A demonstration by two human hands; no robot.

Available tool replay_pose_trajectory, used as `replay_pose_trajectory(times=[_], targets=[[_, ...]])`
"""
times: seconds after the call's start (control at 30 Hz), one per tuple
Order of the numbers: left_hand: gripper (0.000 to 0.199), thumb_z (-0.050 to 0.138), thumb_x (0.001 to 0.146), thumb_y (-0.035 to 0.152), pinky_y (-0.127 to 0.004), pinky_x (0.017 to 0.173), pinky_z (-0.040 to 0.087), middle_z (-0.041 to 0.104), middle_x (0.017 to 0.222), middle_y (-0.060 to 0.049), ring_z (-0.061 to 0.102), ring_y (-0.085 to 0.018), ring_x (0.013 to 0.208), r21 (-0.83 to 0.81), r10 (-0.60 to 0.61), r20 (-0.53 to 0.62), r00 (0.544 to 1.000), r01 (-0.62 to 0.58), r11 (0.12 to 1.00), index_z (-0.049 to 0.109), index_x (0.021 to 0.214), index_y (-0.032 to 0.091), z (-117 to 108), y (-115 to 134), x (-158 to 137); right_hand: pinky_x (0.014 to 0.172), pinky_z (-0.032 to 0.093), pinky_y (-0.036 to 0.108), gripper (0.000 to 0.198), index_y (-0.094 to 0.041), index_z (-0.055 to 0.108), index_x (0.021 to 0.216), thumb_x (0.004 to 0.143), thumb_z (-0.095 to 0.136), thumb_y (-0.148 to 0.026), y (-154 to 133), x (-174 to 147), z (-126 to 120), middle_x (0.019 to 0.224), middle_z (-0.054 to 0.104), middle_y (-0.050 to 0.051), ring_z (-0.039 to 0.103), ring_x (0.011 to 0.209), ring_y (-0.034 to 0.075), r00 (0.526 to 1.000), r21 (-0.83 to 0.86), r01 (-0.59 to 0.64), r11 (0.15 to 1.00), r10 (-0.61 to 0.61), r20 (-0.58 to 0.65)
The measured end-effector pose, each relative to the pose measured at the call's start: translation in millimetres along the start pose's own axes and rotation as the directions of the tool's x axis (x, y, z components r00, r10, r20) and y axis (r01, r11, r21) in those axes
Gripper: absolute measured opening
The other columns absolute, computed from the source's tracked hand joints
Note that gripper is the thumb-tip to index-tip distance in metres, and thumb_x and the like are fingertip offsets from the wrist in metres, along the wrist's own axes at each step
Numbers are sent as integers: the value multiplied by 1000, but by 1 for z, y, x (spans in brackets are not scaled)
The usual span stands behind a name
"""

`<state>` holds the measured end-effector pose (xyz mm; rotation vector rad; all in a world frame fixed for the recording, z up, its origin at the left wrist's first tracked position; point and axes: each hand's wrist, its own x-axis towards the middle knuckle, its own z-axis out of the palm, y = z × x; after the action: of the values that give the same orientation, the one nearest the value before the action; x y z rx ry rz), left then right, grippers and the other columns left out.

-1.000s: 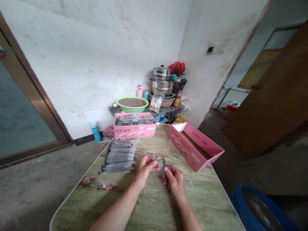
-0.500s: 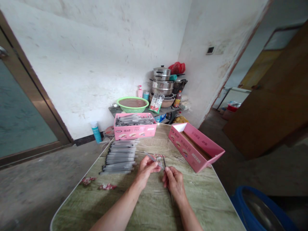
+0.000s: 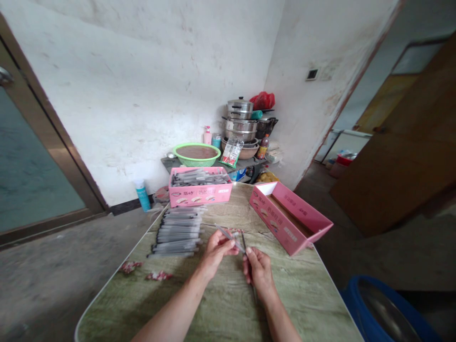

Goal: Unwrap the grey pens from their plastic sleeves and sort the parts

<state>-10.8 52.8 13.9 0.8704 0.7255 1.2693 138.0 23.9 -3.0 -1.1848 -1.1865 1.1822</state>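
Over the middle of the table, my left hand (image 3: 218, 251) pinches a translucent grey pen barrel (image 3: 228, 235), which slants down to the right. Close beside it, my right hand (image 3: 259, 270) is closed on a slim dark stick (image 3: 243, 240) that looks like a pen refill. The barrel's lower end comes near the right fingertips; whether they touch I cannot tell. To the left of my hands lies a row of grey pens (image 3: 178, 232) with dark ends. Behind the row, a pink box (image 3: 199, 197) is filled with similar pens.
A second pink box (image 3: 276, 218) stands tilted at the table's right side, with no pens showing inside. Behind the table (image 3: 292, 294), a shelf carries a green basin (image 3: 197, 161) and stacked pots (image 3: 240, 126). A blue tub (image 3: 356, 304) stands at the lower right.
My right hand has shifted very slightly to the right with the dark stick. The left hand and its barrel have barely moved.
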Motion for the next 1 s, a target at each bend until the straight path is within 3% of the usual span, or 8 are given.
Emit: replay_pose_trajectory(times=[0.1, 0.27, 0.43, 0.5, 0.57, 0.67, 0.77, 1.0], targets=[[33, 74, 71, 31, -32, 68, 56, 67, 83, -6, 66, -18, 73, 1, 32, 4, 999, -32, 999, 54, 92, 15, -1, 1, 0, 29, 23, 17, 46, -17, 53, 66, 84, 48, -59, -6, -1, 0, 41, 52, -4, 37, 26, 6, 1000, -2, -12, 1000, 12, 10], [32, 73, 73, 31, -34, 69, 56, 67, 82, -5, 66, -18, 72, 10, 46, -1, 999, -46, 999, 53, 93, 16, -3, 0, 2, 36, 30, 17, 42, -17, 51, 62, 86, 52, -52, -14, -4, -1, 46, 52, -4, 40, 33, 6, 995, -61, 86, 994, -83, 51], [34, 74, 70, 33, -32, 67, 55, 68, 81, -4, 66, -18, 68, 6, 24, 1, 1000, -24, 1000, 54, 91, 16, 1, 0, 1, 32, 26, 18, 45, -17, 53, 68, 88, 46, -57, -10, -4, 1, 42, 50, -5, 37, 30, 7, 998, -49, 38, 998, -35, 49], [36, 75, 68, 35, -33, 66, 55, 68, 80, -4, 67, -19, 69, -8, 40, -21, 999, -40, 999, 55, 91, 16, -1, 3, 2, 32, 25, 19, 47, -17, 54, 70, 88, 43, -58, -10, -3, -2, 42, 50, -4, 36, 29, 7, 1000, -18, 20, 1000, -20, 13], [38, 76, 67, 38, -33, 65, 55, 68, 77, -3, 67, -19, 68, -17, 88, -101, 991, -90, 996, 57, 90, 16, -6, 9, 6, 33, 26, 19, 47, -16, 56, 72, 89, 42, -58, -13, -1, -9, 44, 51, -4, 38, 32, 8, 991, 5, 51, 999, -50, -124], [37, 72, 69, 42, -32, 67, 55, 68, 77, -4, 67, -18, 68, 3, 189, -273, 943, -195, 981, 59, 91, 15, -22, 23, 14, 36, 30, 19, 44, -16, 58, 75, 87, 46, -57, -19, 2, -25, 48, 51, -4, 41, 38, 9, 900, -17, 133, 991, -128, -416], [35, 71, 70, 43, -31, 70, 55, 68, 88, -6, 65, -16, 71, 92, 304, -412, 859, -293, 952, 61, 87, 14, -41, 38, 20, 35, 30, 19, 43, -16, 57, 74, 85, 50, -56, -21, 4, -38, 48, 48, -5, 39, 38, 8, 818, -68, 138, 988, -152, -555], [38, 76, 61, 29, -26, 56, 55, 64, 67, 1, 63, -12, 54, 340, 474, -510, 718, -338, 878, 55, 91, 16, -75, 75, 23, 34, 31, 20, 43, -16, 57, 70, 84, 51, -56, -17, 5, -40, 47, 48, -5, 40, 37, 9, 830, -105, 107, 989, -147, -539]])
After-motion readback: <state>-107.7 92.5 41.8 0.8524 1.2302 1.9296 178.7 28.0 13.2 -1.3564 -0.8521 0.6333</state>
